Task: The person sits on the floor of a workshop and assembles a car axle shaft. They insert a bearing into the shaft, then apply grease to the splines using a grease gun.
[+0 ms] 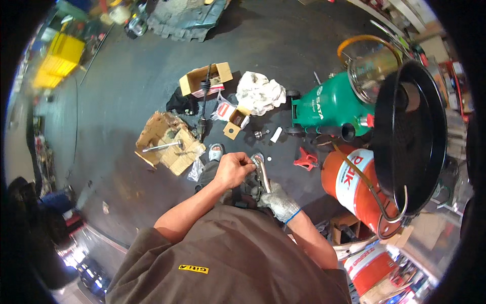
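My bare left hand (pixel 234 169) is closed in front of my body, thumb and fingertips pinched together beside the upper end of a ratchet-like silver tool (pixel 264 177). Whether something small sits in that pinch is hidden. My right hand (pixel 280 203), in a grey work glove with a blue cuff, wraps round the tool's lower end. Below them on the floor are my feet in light sandals (pixel 215 152). Ahead lies a drive shaft (pixel 203 109) with black rubber boots, one end near an opened small cardboard box (pixel 232 130). A small metal part (pixel 259 134) lies right of that box.
At left, a hammer (pixel 161 146) rests on torn cardboard (pixel 190 161). Farther off are an open carton (pixel 221 72) and a white rag (pixel 259 93). To the right stand a green wheeled tank (pixel 331 104), a black drain pan (pixel 412 147), an orange drum (pixel 336 175) and a red stand (pixel 306 159).
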A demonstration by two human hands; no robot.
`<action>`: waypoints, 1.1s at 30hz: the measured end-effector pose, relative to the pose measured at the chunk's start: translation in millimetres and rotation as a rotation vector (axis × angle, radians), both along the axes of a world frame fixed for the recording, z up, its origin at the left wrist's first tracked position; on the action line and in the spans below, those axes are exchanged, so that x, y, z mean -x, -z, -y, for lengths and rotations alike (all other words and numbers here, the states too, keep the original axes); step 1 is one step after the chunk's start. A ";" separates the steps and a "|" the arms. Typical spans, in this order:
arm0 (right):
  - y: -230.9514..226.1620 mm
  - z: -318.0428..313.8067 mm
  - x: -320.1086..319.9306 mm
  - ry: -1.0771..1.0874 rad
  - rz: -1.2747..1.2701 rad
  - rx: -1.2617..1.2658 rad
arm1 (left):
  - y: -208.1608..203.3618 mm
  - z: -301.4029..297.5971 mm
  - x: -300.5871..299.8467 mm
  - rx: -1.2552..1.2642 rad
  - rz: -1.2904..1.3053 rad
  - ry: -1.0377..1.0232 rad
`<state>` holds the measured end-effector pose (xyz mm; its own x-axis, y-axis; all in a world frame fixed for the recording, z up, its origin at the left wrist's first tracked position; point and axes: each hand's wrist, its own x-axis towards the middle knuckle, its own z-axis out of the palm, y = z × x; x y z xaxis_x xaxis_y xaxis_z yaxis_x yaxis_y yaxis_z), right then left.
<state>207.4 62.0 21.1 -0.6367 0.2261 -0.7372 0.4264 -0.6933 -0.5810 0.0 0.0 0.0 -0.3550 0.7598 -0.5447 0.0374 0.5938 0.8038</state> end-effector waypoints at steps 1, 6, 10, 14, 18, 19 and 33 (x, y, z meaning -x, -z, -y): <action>-3.5 -0.2 5.5 -0.023 0.009 0.008 | 0.9 3.8 3.5 0.001 0.000 -0.020; -11.1 12.3 41.1 -0.088 0.113 -0.018 | 1.7 26.5 30.2 0.022 -0.025 -0.027; -11.9 30.7 63.8 -0.027 0.119 0.058 | 2.0 44.1 53.0 0.045 -0.029 0.013; -13.0 50.3 90.1 -0.066 0.200 -0.025 | 8.7 61.4 74.8 0.038 -0.010 0.011; -14.8 62.2 113.1 -0.091 0.215 -0.037 | 15.9 74.4 97.0 0.047 0.028 0.001; -13.6 65.4 118.8 -0.091 0.218 -0.011 | 16.2 77.8 101.7 0.049 0.036 -0.003; -6.2 87.2 169.7 -0.261 0.240 -0.202 | 19.0 107.5 144.1 0.038 0.030 -0.086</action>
<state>37.6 -25.2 27.3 -0.5068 0.2353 -0.8293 0.7131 -0.4261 -0.5567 -144.1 -107.5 -19.0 -0.4017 0.7054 -0.5840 -0.0386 0.6241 0.7804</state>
